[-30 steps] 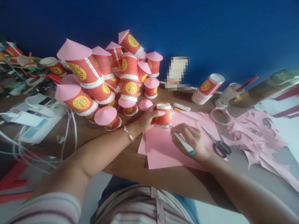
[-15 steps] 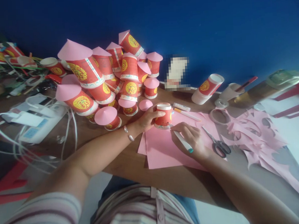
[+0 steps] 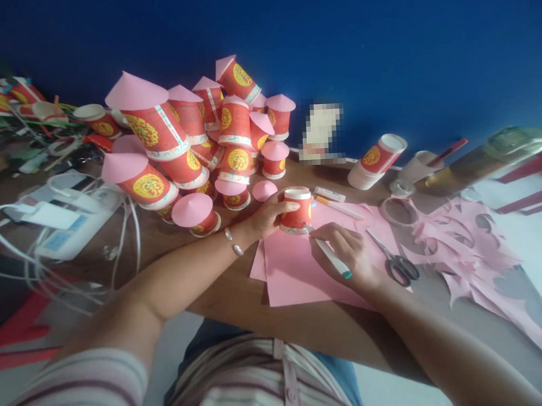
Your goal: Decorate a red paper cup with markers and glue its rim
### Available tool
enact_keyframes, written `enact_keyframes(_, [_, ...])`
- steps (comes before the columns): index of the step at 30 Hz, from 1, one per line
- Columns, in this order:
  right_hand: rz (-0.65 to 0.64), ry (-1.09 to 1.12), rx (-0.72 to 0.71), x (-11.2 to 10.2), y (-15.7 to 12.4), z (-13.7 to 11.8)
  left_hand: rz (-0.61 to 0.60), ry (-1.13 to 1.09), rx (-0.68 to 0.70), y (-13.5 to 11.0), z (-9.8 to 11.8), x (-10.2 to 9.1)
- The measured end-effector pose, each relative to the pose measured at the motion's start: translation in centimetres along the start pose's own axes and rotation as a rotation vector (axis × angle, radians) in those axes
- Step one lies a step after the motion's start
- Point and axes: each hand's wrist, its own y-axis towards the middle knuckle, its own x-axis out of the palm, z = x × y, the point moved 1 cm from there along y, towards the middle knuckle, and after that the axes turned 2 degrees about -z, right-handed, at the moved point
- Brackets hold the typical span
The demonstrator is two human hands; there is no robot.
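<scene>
My left hand is closed around a red paper cup with a white rim, holding it upright over the pink paper sheets. In my right hand is a white marker pen with a green end. The marker's tip meets the lower white band of the cup, where small coloured marks show. Just left of the cup sits a small pink paper cone. Beyond my left hand rises a pile of red cups with pink cone roofs.
Scissors lie right of my right hand, near pink paper scraps and a tape roll. A capped marker lies behind the sheets. Stacked cups lean near the blue wall. A power strip with white cables is at left.
Hardly anything differs. My right hand and the marker have shifted very slightly at the cup's lower band; my left hand keeps the cup in place.
</scene>
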Motion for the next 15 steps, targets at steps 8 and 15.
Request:
enact_keyframes(8, [0.005,-0.004,0.003,0.00,0.04,0.06,0.014,0.005,0.007,0.04,0.16,0.14])
enact_keyframes(15, [0.050,0.077,-0.050,0.15,-0.05,-0.23,0.066,-0.021,0.014,0.30,0.14,-0.01])
